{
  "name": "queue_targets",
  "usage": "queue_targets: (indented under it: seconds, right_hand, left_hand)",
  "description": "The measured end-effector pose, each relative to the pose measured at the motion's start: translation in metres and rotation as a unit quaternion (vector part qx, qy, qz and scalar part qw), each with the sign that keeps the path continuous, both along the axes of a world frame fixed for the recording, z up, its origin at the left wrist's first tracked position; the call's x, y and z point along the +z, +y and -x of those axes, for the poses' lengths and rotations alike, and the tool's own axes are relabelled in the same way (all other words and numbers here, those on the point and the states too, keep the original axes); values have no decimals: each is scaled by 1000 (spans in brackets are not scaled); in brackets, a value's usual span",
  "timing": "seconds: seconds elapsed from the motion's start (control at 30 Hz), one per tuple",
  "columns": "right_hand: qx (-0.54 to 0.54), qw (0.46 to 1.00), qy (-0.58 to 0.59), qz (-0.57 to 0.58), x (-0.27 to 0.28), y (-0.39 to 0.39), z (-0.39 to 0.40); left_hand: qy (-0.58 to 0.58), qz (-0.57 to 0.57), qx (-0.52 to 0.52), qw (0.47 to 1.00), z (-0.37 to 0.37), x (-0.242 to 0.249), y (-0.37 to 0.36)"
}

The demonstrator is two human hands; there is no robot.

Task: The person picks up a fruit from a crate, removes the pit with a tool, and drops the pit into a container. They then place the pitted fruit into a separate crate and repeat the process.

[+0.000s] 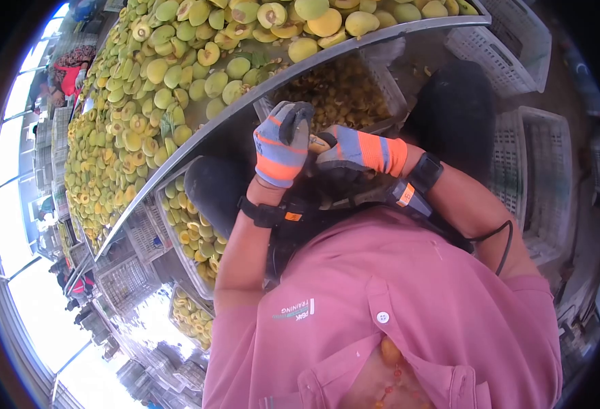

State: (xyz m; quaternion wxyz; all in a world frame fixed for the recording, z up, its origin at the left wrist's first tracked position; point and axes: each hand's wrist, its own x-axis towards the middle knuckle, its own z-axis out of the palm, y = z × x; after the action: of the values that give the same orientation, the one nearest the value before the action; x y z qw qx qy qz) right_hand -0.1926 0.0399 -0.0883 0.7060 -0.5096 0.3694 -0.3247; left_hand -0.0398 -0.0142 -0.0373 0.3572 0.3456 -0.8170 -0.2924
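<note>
My left hand (pixel 281 144), in a grey and orange glove, is raised with its fingers curled together; what they hold is hidden. My right hand (pixel 364 151), gloved alike, is closed close beside it. Between the two hands shows a small orange-brown piece (pixel 319 142) with a dark middle, at the fingertips of my right hand; I cannot tell what it is. Beyond the hands, a metal-edged table (pixel 245 102) bears many green-yellow fruits (pixel 156 70), several cut open with brown centres. A crate (pixel 399 102) of brown pieces (pixel 341 88) sits below the table edge.
A crate of cut fruit (pixel 194 238) stands beside my left knee (pixel 208 187). White crates (pixel 545 184) stand at the right, another (pixel 501 58) at the upper right. Further crates (pixel 126 279) are at the lower left. A person in red (pixel 71 78) is at the far left.
</note>
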Motion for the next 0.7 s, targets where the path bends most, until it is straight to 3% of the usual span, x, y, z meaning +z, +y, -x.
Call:
queue_targets:
  seconds: [0.1,0.17,0.27,0.4,0.47,0.53,0.63,0.7]
  right_hand:
    - [77,984,-155,36,-18,6,1]
    - [109,969,-217,-44,-15,12,3]
    - [131,910,-300,-256,41,19,9]
    - [79,936,-234,-250,58,22,2]
    - [78,907,-274,-309,50,26,5]
    - [65,883,-302,-354,48,34,8]
    - [143,826,-399,-373,50,38,8]
    - [53,805,-422,-413,53,42,6]
  left_hand:
    - [29,-219,-65,973,-13,11,-4]
    - [42,-325,-97,940,-13,27,-1]
    - [90,-231,-79,965,-11,31,17]
    - [148,-192,-15,970,-10,29,33]
    - [183,-244,-22,952,-11,25,34]
    - [170,-199,-87,961,-11,36,27]
    - [254,-321,-137,902,-9,39,24]
    - [296,-341,-121,884,-2,36,24]
